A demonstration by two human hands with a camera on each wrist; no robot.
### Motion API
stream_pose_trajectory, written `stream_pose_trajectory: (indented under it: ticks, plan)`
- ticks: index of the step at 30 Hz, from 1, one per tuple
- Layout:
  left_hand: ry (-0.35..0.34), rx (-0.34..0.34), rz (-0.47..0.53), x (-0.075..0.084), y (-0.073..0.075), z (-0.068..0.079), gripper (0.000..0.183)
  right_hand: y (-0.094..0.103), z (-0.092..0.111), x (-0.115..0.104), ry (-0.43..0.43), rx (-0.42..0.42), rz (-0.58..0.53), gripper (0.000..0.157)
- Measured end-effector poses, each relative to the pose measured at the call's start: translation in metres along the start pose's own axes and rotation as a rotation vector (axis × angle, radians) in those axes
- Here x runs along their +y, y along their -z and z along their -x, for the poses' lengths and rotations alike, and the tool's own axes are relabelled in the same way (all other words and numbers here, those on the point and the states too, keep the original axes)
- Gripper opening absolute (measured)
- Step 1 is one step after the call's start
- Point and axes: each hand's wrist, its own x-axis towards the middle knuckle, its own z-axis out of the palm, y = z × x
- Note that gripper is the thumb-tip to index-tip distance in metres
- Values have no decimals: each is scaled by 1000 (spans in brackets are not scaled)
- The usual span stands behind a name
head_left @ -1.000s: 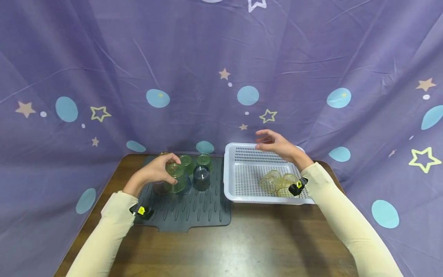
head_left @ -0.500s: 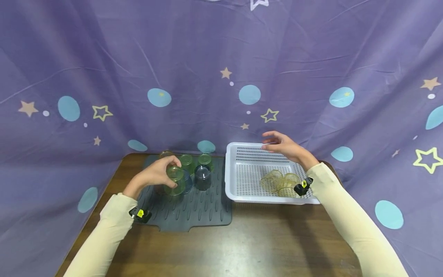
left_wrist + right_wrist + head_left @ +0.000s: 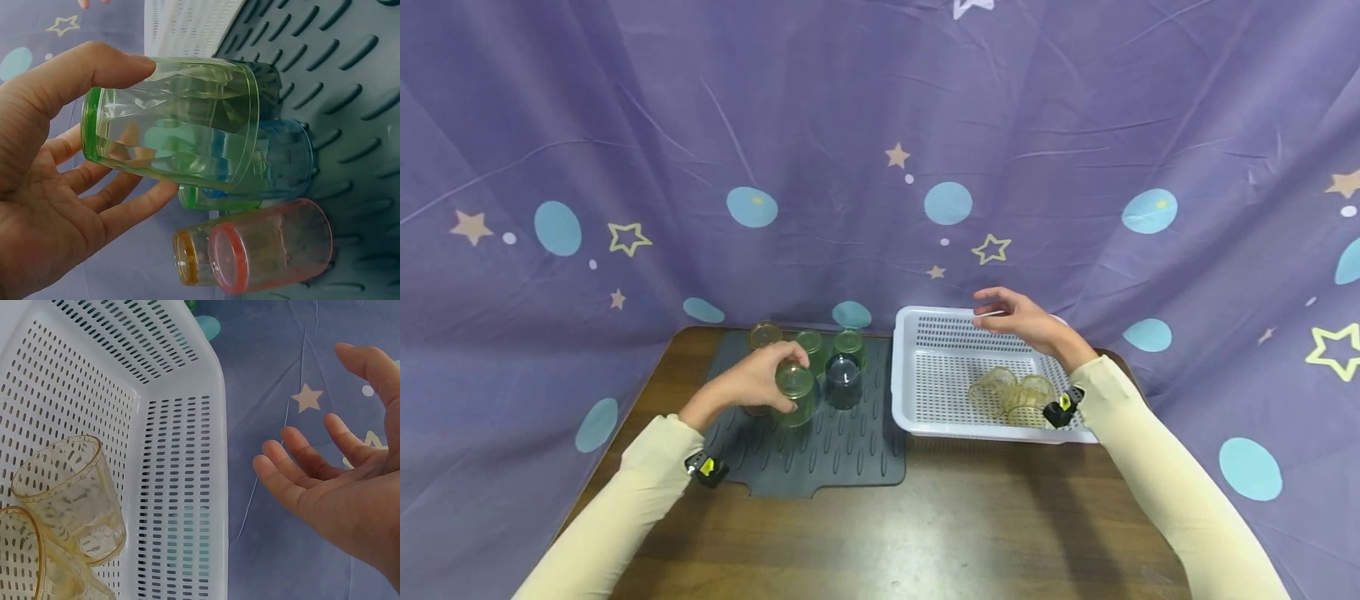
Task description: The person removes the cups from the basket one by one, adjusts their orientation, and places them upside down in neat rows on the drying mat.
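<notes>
My left hand (image 3: 758,377) holds a green-tinted drinking glass (image 3: 181,122) upside down over the dark drying mat (image 3: 375,162), thumb on one side and fingers on the other. Its thick green base faces the palm. Around it on the mat, other glasses stand upside down: a pink one (image 3: 275,247), an amber one (image 3: 765,334), a blue one (image 3: 287,156), a dark one (image 3: 844,382) and green ones (image 3: 848,343) at the back. My right hand (image 3: 1021,319) hovers over the back rim of the white basket (image 3: 904,375), fingers loosely bent, nothing in it.
Several yellow glasses (image 3: 75,494) lie tipped over in the basket, toward its front right. Mat and basket sit side by side on a brown wooden table (image 3: 880,542). Right behind hangs a purple curtain (image 3: 820,167) with stars.
The left hand has shifted slightly right and toward the front with the green glass, uncovering the amber glass behind. The right hand has drifted a little right, staying above the basket.
</notes>
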Motion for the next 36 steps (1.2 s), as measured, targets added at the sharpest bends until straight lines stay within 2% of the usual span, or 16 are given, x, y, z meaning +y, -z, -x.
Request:
stream_pose_trajectory:
  ticks: [10, 18, 27, 31, 36]
  plan:
    - [-22, -14, -44, -11, 0, 10, 60, 2, -1, 3, -11, -10, 57, 62]
    - [-54, -67, -80, -21, -5, 12, 62, 4, -9, 3, -59, -49, 255, 63]
    - [-22, -88, -185, -25, -8, 15, 62, 5, -14, 7, -137, -131, 446, 63]
    - [-14, -87, -232, -25, -11, 17, 62, 6, -18, 7, -172, -162, 569, 61]
    - [0, -100, -251, -27, -15, 19, 62, 10, -20, 7, -252, -239, 749, 68]
